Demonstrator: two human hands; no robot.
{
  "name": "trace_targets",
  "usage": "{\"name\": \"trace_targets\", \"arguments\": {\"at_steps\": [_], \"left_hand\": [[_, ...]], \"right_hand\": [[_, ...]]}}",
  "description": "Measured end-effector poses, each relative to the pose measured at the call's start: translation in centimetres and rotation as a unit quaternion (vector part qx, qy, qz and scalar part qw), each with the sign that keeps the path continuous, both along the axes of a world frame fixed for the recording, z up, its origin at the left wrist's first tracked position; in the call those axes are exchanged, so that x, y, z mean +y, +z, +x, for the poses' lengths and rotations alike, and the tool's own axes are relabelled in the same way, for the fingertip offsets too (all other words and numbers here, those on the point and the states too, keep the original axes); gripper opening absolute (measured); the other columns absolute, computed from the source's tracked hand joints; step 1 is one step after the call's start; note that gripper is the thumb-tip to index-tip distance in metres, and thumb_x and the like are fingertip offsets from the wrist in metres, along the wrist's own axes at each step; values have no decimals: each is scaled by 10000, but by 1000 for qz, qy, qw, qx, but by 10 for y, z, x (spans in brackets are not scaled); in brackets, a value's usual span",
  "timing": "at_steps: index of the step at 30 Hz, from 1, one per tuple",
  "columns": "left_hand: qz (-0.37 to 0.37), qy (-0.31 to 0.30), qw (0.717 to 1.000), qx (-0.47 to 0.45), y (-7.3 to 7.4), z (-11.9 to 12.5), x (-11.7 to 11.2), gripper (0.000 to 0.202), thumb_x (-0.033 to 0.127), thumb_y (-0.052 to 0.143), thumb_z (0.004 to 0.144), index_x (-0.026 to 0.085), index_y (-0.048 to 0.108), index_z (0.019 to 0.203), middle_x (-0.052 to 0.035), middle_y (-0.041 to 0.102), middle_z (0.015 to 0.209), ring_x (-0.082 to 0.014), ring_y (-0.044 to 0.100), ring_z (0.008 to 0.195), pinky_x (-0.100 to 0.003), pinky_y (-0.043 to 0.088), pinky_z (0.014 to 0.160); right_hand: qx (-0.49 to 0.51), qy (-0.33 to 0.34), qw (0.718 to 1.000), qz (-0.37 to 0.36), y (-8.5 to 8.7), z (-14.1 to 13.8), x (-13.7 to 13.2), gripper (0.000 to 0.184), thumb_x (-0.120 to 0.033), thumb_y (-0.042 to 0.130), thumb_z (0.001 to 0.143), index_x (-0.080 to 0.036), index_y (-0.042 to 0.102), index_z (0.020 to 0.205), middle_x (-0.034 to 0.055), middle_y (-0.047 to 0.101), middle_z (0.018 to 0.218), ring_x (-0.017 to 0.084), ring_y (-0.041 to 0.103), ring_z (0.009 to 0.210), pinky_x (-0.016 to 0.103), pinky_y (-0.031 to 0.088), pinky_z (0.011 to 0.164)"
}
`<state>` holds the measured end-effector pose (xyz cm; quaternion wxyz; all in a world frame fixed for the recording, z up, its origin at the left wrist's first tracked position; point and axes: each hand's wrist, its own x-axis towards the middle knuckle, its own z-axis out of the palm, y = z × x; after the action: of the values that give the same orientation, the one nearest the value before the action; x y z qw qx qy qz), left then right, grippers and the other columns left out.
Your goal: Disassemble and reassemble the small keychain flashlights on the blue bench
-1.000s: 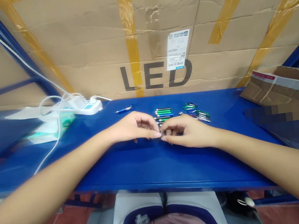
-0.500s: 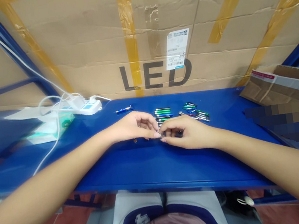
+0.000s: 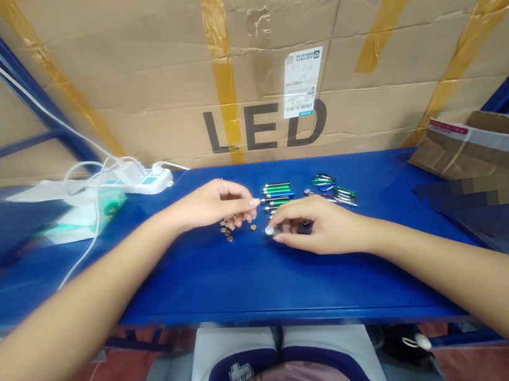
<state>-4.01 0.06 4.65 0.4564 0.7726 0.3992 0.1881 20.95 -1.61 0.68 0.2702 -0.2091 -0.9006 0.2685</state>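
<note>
My left hand [image 3: 219, 204] hovers over several small coin-shaped cells [image 3: 225, 231] on the blue table. Its thumb is stretched out, the other fingers curl loosely, and nothing shows between them. The thumb tip comes close to a row of green, blue and black metal tubes [image 3: 278, 192]. To the right, my right hand [image 3: 312, 223] is closed, with thumb and index finger pinching a small round silvery piece [image 3: 270, 230]. One single cell [image 3: 253, 227] lies between the hands. Behind the right hand are metal pens with cord loops [image 3: 344, 195].
A white power strip [image 3: 154, 180] with cables and a green-white tissue pack [image 3: 111, 206] sit at the left. An open cardboard box [image 3: 464, 144] stands at the right. A large taped carton marked LED [image 3: 152, 91] forms the back wall.
My left hand has drawn away from the right hand's fingertips, up and to the left, uncovering the silvery piece and the cells. It now covers a blue pen. My right hand stays put.
</note>
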Motion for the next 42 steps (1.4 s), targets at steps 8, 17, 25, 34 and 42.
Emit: {"name": "trace_targets", "arguments": {"at_steps": [8, 17, 25, 34, 42], "left_hand": [[112, -141, 961, 209, 16, -30, 7, 305, 360, 793, 725, 241, 772, 1005, 4, 759, 828, -115, 638, 668, -186, 444, 589], [110, -160, 960, 203, 5, -25, 13, 202, 352, 768, 764, 225, 793, 920, 5, 720, 762, -112, 612, 662, -183, 434, 598], [124, -141, 975, 120, 2, -15, 7, 259, 383, 754, 792, 184, 785, 954, -29, 711, 765, -110, 598, 642, -198, 464, 598], [91, -1, 992, -87, -3, -17, 10, 227, 304, 817, 742, 159, 774, 911, -55, 759, 833, -109, 669, 689, -203, 537, 656], [68, -24, 991, -112, -12, -9, 9, 249, 282, 843, 711, 154, 784, 916, -62, 756, 797, -108, 660, 636, -210, 550, 616]], "right_hand": [[-10, -4, 1000, -13, 0, 0, 0, 187, -246, 633, 879, -122, 724, 984, 66, 720, 805, 126, 618, 649, 257, 526, 664], [-4, -22, 996, -84, -2, -1, 1, 217, -306, 652, 864, -138, 727, 980, 54, 712, 801, 131, 614, 665, 259, 509, 632], [104, -64, 974, -189, -21, -24, -5, 248, -347, 673, 835, -141, 676, 973, -15, 596, 636, 98, 534, 539, 230, 456, 510], [114, -61, 955, -268, -22, -34, 2, 288, -412, 689, 834, -160, 606, 946, -39, 567, 601, 102, 543, 493, 238, 472, 478], [95, -65, 965, -234, -18, -31, -1, 277, -403, 680, 848, -156, 631, 965, -35, 564, 622, 96, 542, 513, 230, 464, 487]]}}
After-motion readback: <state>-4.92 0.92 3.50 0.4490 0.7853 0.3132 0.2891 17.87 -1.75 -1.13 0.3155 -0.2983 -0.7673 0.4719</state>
